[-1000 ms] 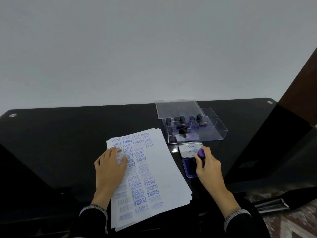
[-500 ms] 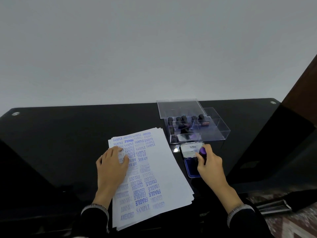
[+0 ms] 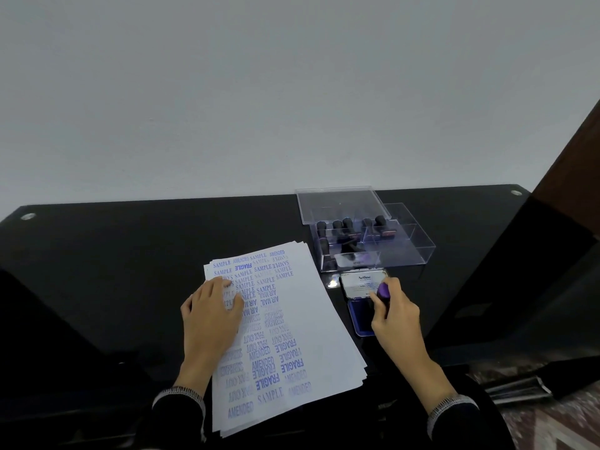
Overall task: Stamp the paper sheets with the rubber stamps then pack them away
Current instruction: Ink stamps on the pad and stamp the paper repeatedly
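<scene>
A stack of white paper sheets (image 3: 311, 323), covered in blue stamped words, lies on the black table (image 3: 113, 261). My left hand (image 3: 211, 316) rests flat on the stack's left part, fingers spread. My right hand (image 3: 394, 316) grips a rubber stamp with a purple knob (image 3: 384, 290) and holds it down on the blue ink pad (image 3: 360, 316), whose lid stands open behind it. A clear plastic box (image 3: 406, 248) behind the pad holds several dark-handled stamps (image 3: 344, 227).
The box's clear lid (image 3: 337, 203) leans at its back. A grey wall rises behind the table. A dark brown panel (image 3: 571, 177) stands at the right, and patterned floor (image 3: 558, 423) shows at the lower right.
Both hands keep their places on the paper and on the ink pad. The view has shifted slightly.
</scene>
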The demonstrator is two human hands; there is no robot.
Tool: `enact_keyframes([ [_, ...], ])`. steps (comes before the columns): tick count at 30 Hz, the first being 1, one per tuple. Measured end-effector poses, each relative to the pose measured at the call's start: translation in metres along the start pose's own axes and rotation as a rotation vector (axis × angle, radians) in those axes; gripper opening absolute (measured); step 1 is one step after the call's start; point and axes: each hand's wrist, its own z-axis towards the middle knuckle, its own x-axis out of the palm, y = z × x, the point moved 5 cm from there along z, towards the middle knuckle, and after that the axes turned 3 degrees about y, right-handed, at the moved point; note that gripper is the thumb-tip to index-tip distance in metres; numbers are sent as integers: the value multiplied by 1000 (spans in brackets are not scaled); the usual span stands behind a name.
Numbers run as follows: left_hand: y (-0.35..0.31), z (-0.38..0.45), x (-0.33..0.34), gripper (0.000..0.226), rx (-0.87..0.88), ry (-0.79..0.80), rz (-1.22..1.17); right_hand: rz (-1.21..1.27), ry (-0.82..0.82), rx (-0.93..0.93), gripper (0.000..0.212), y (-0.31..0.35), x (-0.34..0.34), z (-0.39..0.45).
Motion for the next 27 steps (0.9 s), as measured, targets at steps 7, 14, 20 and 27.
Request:
enact_keyframes([
  [7, 0, 0, -1, 34, 5, -9, 4, -29, 83, 6, 25, 5, -3, 14],
  [14, -1, 0, 0, 34, -1, 0, -2, 1, 48, -8, 22, 4, -3, 7],
  [20, 0, 0, 0, 35, 1, -1, 11, 16, 23, 6, 22, 4, -3, 3],
  [27, -1, 0, 0, 33, 1, -11, 3, 6, 83, 29, 18, 10, -4, 8],
])
